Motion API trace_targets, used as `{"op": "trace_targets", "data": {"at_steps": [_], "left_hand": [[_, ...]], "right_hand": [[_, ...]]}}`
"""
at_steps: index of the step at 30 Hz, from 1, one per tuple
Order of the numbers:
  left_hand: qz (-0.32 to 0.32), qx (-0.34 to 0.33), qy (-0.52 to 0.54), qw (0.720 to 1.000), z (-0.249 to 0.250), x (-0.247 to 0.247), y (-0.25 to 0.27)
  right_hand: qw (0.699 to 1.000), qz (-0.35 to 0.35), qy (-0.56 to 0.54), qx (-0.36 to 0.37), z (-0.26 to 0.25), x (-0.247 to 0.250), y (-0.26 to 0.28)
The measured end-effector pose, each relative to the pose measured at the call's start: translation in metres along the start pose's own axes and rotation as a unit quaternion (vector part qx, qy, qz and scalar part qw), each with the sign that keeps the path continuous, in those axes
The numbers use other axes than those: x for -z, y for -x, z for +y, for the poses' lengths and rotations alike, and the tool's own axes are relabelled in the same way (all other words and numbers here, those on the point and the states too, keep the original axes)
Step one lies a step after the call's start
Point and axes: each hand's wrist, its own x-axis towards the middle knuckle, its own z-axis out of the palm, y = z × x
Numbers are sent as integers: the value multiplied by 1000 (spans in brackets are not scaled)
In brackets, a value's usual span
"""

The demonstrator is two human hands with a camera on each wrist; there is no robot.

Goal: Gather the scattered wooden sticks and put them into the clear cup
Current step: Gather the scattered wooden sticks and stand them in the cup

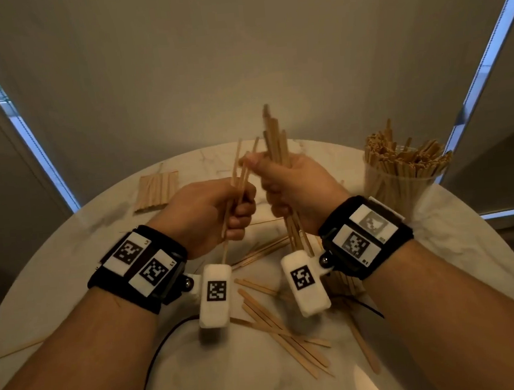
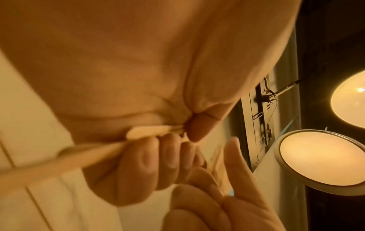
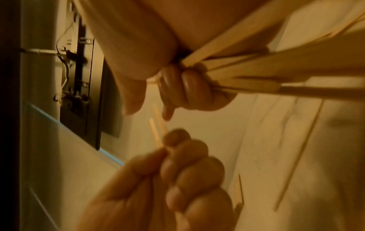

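Risk of spillage: left hand (image 1: pixel 216 210) clenched on few sticks (image 1: pixel 240 177), right hand (image 1: pixel 292 188) clutching fat bundle (image 1: pixel 274 140); loose sticks (image 1: pixel 279 326) littering worktop (image 1: pixel 69 264). Clear cup (image 1: pixel 401 188) far right, crammed; forcing more in could topple it.

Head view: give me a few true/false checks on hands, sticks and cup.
1. The right hand grips a thicker bundle than the left hand. True.
2. The clear cup is empty. False: it is packed with sticks.
3. Loose sticks lie on the table near the wrists. True.
4. The left hand is empty. False: it holds a few sticks.
5. A neat row of sticks lies at the far left. True.
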Motion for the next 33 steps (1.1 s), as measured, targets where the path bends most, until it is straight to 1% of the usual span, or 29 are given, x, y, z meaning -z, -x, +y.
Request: {"op": "trace_targets", "data": {"at_steps": [1,3,5,7,9,10,11,13,14,15,17,19,21,23,24,26,28,31,33], "left_hand": [[-9,0,-16,1000,0,-2,0],[-20,9,-35,999,1,-4,0],[-27,22,-30,999,2,-5,1],[-31,26,-16,999,2,-7,1],[-26,5,3,1000,1,-7,2],[-15,-11,14,1000,1,-7,1],[1,-24,21,999,1,-6,1],[28,-38,3,999,-1,-6,0],[31,-38,-15,999,-3,-6,-1],[32,-36,-30,998,-5,-6,-2],[39,-24,-42,998,-9,-8,-4],[61,-1,-53,997,-14,-9,-5],[92,29,-52,994,-18,-9,-8],[110,66,-1,992,-19,-11,-9],[100,85,42,990,-18,-13,-8],[63,117,116,984,-14,-18,-7],[31,134,157,978,-12,-21,-6],[6,144,191,971,-10,-23,-5],[9,143,196,970,-10,-22,-5]], "right_hand": [[1000,-21,22,0,2,-2,1],[998,-29,47,2,3,-1,2],[998,-35,58,-5,3,2,1],[995,-38,94,-6,4,2,0],[991,-33,130,6,3,0,0],[991,-28,131,14,3,-1,0],[993,-17,111,22,3,-2,0],[999,29,19,26,2,-2,-4],[998,53,-26,27,1,-2,-5],[995,75,-53,30,0,-2,-6],[991,102,-70,46,-1,-2,-6],[986,110,-105,71,-2,-4,-6],[975,114,-165,98,-7,-5,-4],[966,108,-205,116,-10,-5,-3],[964,97,-214,125,-11,-5,-2],[968,73,-193,144,-11,-5,-1],[978,47,-134,156,-6,-5,0],[991,-4,-45,122,2,-7,0],[994,-7,-8,113,6,-7,0]]}}
